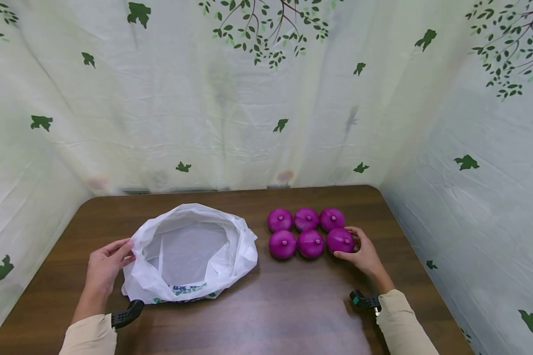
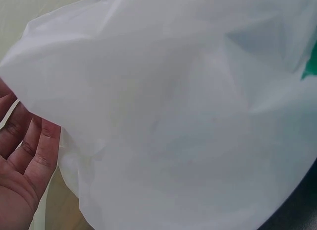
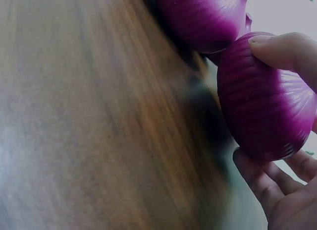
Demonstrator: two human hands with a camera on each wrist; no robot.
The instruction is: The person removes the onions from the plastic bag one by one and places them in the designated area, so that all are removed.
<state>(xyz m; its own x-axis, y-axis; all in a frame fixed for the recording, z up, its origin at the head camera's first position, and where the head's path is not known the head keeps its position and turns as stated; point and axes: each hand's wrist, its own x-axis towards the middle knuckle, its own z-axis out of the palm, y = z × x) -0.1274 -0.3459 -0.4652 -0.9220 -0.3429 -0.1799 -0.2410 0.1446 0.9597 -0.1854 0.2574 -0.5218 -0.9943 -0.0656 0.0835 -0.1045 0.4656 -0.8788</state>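
A white plastic bag (image 1: 244, 249) lies on the left half of the table with its mouth spread wide. My left hand (image 1: 105, 266) pinches the bag's left rim between thumb and fingers; in the left wrist view the bag's side hides the fingertips. To the right of the bag, purple onions sit in two rows. My right hand (image 1: 366, 255) grips the front-row onion at the right end (image 1: 340, 240), thumb on its near side and fingers round its far side. In the right wrist view this onion (image 3: 267, 98) is between thumb and fingers, close to a neighbouring onion (image 3: 203, 22).
Several other onions stand close together, among them one at the front left (image 1: 282, 245) and one at the back right (image 1: 331, 219). The brown wooden table (image 1: 288, 310) ends at a leaf-patterned white curtain (image 1: 248, 148) behind and at both sides.
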